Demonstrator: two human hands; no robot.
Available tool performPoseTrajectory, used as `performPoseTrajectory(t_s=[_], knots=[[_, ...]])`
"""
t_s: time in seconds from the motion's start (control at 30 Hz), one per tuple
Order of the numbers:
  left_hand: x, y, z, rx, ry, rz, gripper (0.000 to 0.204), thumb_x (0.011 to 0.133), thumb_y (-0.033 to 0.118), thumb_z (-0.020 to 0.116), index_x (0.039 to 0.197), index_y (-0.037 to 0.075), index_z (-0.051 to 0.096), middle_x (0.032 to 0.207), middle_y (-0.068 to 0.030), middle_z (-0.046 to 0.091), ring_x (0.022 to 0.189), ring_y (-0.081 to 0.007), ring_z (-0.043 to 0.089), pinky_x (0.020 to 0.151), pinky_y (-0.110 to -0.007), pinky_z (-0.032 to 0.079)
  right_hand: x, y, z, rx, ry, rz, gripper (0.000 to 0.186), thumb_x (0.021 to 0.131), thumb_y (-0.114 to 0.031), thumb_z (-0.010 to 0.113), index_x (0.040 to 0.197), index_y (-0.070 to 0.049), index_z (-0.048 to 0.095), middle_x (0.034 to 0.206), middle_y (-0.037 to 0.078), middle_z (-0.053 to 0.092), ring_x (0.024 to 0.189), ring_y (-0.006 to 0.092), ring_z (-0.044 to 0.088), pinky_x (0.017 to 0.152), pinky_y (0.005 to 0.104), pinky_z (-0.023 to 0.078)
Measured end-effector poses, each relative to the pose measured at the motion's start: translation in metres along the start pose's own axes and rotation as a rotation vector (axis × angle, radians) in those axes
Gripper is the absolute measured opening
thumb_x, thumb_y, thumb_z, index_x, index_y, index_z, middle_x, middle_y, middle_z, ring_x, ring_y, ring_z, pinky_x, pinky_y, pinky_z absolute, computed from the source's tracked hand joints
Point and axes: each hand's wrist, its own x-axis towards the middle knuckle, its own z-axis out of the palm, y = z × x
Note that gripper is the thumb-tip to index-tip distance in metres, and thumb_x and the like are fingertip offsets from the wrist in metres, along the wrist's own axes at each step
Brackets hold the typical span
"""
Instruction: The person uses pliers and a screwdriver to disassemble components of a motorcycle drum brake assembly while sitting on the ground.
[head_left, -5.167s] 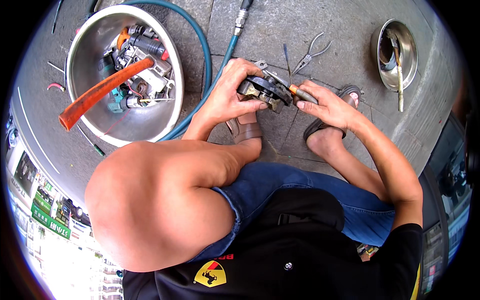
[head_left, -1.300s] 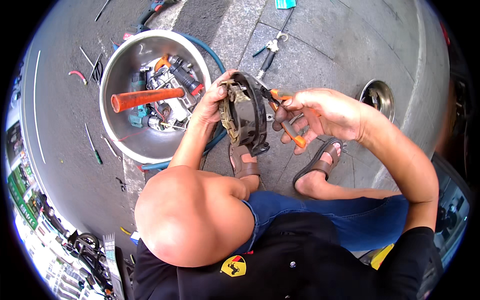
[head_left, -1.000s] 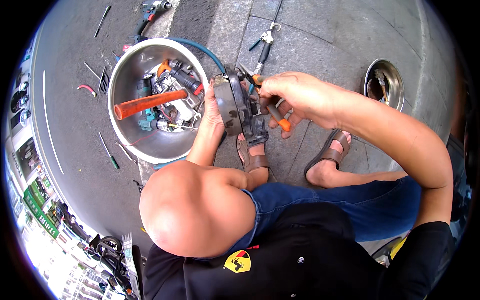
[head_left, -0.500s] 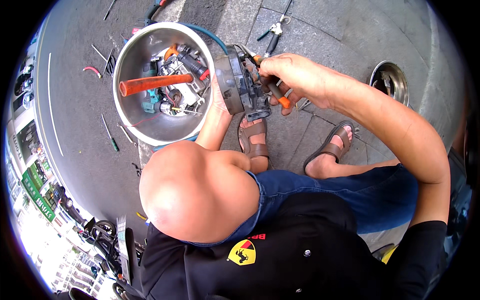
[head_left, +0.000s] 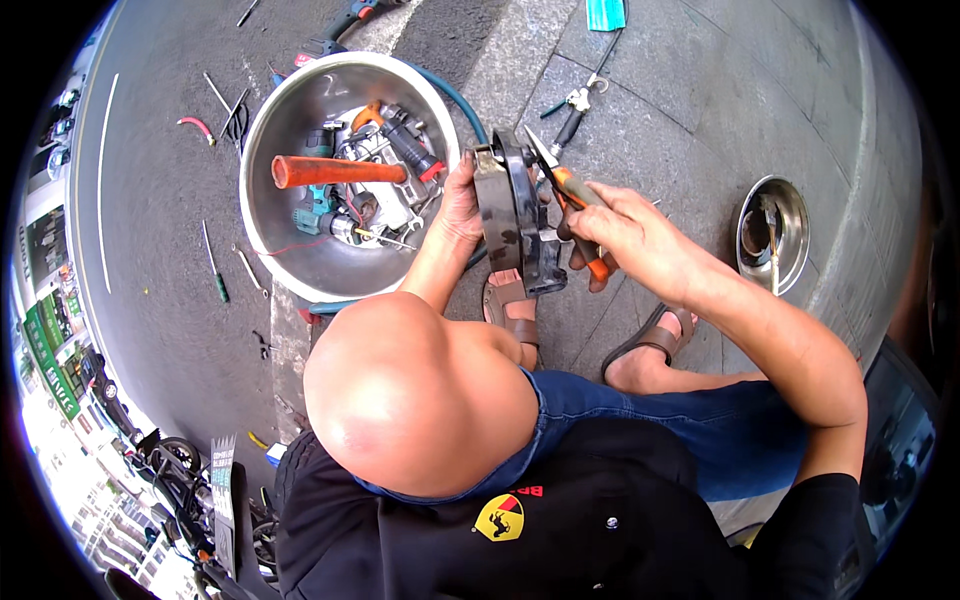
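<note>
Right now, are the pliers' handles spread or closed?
Spread: the pliers show two handles apart in the right hand. Jaw gap: cannot tell.

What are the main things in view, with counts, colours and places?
Round housing: one, black and grey, held, centre
Pliers: one, orange and grey, right of housing
Large basin: one, silver, left of centre
Tool handle: one, orange, in basin
Drill: one, teal, in basin
Hose: one, teal, beside basin
Small bowl: one, silver, right side
Screwdriver: one, green handle, left of basin
Sandals: two, brown, worn, centre
Left hand: one, bare, holding housing
Right hand: one, bare, holding pliers
</note>
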Motion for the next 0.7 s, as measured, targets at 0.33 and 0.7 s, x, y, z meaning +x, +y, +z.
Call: performPoseTrajectory(t_s=[0.33,0.7], knots=[[0.002,0.03,0.016,0.421,-0.28,0.069,0.081,0.067,0.042,0.089,0.126,0.004,0.049,0.114,-0.0122,0.062,0.105,-0.0246,0.065,0.092,-0.043,0.055,-0.019,-0.01,0.004,0.156,-0.015,0.081,0.037,0.096,-0.032,0.051,0.11,0.002,0.054,0.086,0.007,0.058,0.084,0.0142,0.06,0.063,0.0293,0.052],[-0.021,-0.025,0.024,0.123,0.04,0.121,0.103,0.082,0.081,0.048,0.149,0.003,0.036,0.146,-0.0221,0.046,0.131,-0.0374,0.051,0.11,-0.053,0.04,-0.014,0.023,0.002,-0.143,0.123,-0.131,0.03,0.092,-0.026,0.055,0.105,0.001,0.055,0.087,0.011,0.055,0.077,0.0198,0.056,0.072,0.0343,0.049]])
